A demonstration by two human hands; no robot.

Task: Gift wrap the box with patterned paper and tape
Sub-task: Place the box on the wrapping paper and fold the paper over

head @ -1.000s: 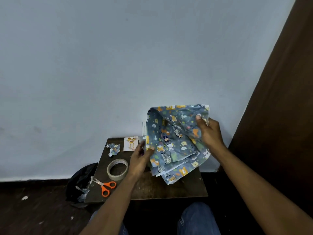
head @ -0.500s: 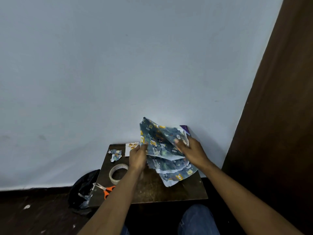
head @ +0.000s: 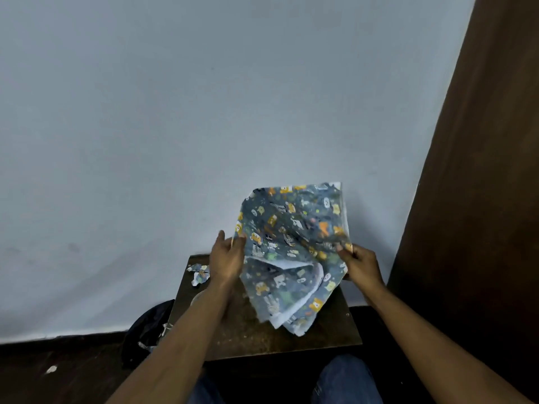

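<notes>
I have the patterned paper (head: pixel 291 246) up in the air over the small brown table (head: pixel 329 330), folded loosely on itself so that several layers hang down toward the tabletop without quite lying flat. My right hand (head: pixel 360 265) pinches the right edge of the sheet between thumb and curled fingers. My left hand (head: pixel 229 259) is at the left edge with the thumb against the paper and the fingers fairly straight behind it; it reads as a light hold, more a steadying touch than a firm grip. The box is nowhere I can see; it may be hidden behind the paper, but I cannot tell. A few torn scraps of paper (head: pixel 199 274) lie at the far left corner of the table, and the rim of the tape roll (head: pixel 197 297) just shows beside my left forearm. A dark bag (head: pixel 148 330) slumps on the floor to the left.

The risks, as I judge them: the sheet is thin and already creased, so pulling the two edges apart too sharply could tear it along a fold. The loose left hold could let that side slip and the layers collapse. The hanging part could also drag over the table and sweep the scraps about.
</notes>
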